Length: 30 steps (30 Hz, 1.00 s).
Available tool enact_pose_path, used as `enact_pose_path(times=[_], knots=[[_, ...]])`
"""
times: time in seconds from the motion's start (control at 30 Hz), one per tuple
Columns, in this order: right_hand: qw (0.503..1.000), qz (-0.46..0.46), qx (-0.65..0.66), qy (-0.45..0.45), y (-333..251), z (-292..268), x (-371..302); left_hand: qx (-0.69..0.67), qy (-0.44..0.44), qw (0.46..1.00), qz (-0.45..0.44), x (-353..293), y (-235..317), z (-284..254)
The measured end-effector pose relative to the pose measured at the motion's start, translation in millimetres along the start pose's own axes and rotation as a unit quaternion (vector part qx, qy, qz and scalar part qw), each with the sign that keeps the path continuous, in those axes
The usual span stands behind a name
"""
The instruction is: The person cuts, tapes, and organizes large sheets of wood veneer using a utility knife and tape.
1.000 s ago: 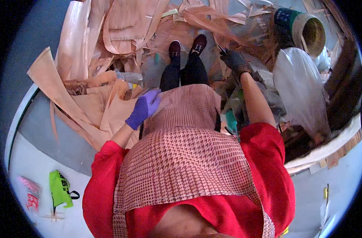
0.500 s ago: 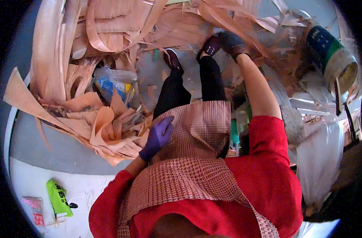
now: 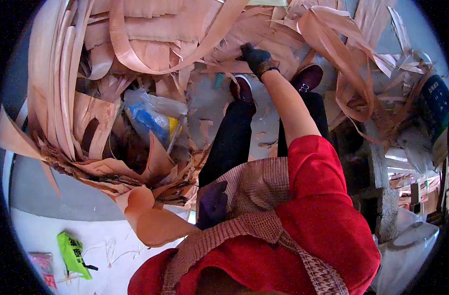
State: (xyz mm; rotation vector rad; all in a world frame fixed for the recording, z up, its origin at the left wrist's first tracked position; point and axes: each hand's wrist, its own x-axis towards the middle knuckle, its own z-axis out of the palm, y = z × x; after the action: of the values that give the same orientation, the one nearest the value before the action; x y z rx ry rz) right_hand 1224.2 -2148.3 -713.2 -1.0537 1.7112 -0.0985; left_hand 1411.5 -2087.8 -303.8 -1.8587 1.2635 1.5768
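Note:
My right hand (image 3: pixel 260 61), in a dark glove, reaches forward between my shoes, over thin reddish-brown wood veneer sheets (image 3: pixel 229 46). Its fingers look spread, and nothing shows between them. My left hand (image 3: pixel 212 204), in a purple glove, rests in shadow against the checked apron (image 3: pixel 263 182) on my lap. How its fingers are set is hidden by the dark. A curled veneer piece (image 3: pixel 160 227) ends close to the left wrist; whether they touch I cannot make out.
Tall veneer strips (image 3: pixel 52 78) stand at the left around a clear plastic bag (image 3: pixel 148 115) with blue and yellow in it. A looped strip (image 3: pixel 354 93) hangs at the right, near a dark green container (image 3: pixel 435 105). A bright green packet (image 3: pixel 73 255) lies at lower left.
My right hand has swung left, from beside my right shoe to between both shoes. The left hand has dropped closer to my body. The whole view has shifted, and the looped strip at right hangs differently.

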Motion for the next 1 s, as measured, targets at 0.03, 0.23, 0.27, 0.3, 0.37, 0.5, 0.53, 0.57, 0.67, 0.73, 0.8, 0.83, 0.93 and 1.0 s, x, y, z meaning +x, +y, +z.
enact_pose_path(times=[0.03, 0.23, 0.27, 0.3, 0.37, 0.5, 0.53, 0.57, 0.67, 0.73, 0.8, 0.83, 0.93, 1.0], knots=[[0.999, -0.024, 0.0, 0.022, 3, 6, 3, -0.002, 0.0, 1.0, 0.001, 0, -3, -1], [0.979, -0.154, -0.072, 0.113, -11, -4, -48, 0.016, 0.002, 0.999, 0.045, -7, 1, -5], [0.98, -0.152, -0.028, 0.121, -16, -20, -70, 0.02, 0.001, 0.998, 0.059, -11, 2, -3], [0.98, -0.148, 0.017, 0.133, -17, -37, -89, 0.029, -0.004, 0.997, 0.076, -14, 6, -3], [0.976, -0.143, -0.025, 0.161, -6, -50, -117, 0.102, -0.038, 0.982, 0.155, -17, 32, -7], [0.95, -0.133, 0.131, 0.249, -34, -156, -198, 0.166, -0.02, 0.968, 0.185, -39, 77, -11], [0.939, -0.097, 0.174, 0.279, -45, -188, -227, 0.146, 0.013, 0.966, 0.212, -45, 94, -11], [0.914, -0.117, 0.195, 0.336, -47, -200, -248, 0.134, 0.005, 0.962, 0.237, -58, 117, -8], [0.857, -0.105, 0.338, 0.374, -61, -244, -323, 0.157, 0.004, 0.952, 0.262, -110, 166, -8], [0.802, -0.179, 0.288, 0.492, -98, -297, -377, 0.197, 0.102, 0.881, 0.419, -118, 205, -15], [0.824, -0.126, 0.273, 0.481, -121, -343, -425, 0.176, 0.13, 0.816, 0.535, -112, 269, -20], [0.831, -0.09, 0.307, 0.455, -132, -381, -462, 0.2, 0.116, 0.796, 0.56, -123, 310, -15], [0.792, -0.128, 0.304, 0.514, -128, -450, -529, 0.26, 0.012, 0.767, 0.586, -131, 417, 0], [0.759, -0.154, 0.283, 0.566, -141, -459, -543, 0.18, -0.19, 0.834, 0.486, -131, 447, -12]])
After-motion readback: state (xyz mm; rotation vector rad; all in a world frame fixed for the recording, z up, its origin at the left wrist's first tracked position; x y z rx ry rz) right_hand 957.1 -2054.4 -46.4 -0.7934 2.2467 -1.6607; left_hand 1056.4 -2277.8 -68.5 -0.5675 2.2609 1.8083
